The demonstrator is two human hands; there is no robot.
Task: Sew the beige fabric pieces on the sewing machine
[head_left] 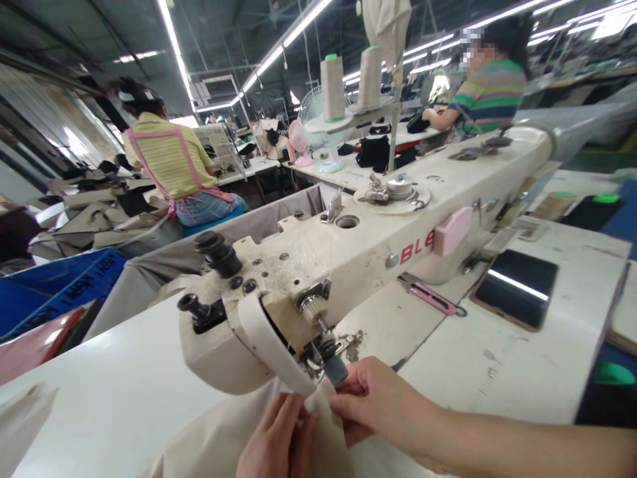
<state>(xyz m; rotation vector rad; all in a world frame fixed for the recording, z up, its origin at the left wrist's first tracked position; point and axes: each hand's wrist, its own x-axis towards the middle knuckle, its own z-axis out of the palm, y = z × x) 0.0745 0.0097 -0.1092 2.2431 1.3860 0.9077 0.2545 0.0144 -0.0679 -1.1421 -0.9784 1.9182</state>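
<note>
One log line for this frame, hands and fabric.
left hand: pinching beige fabric | right hand: pinching fabric edge | site: under sewing machine head | phone: on table

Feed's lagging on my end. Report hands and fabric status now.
Left hand and right hand both pinching beige fabric at sewing machine head. Phone and snips lie well aside.

Beige fabric [219, 438], cream sewing machine [348, 252]
</note>
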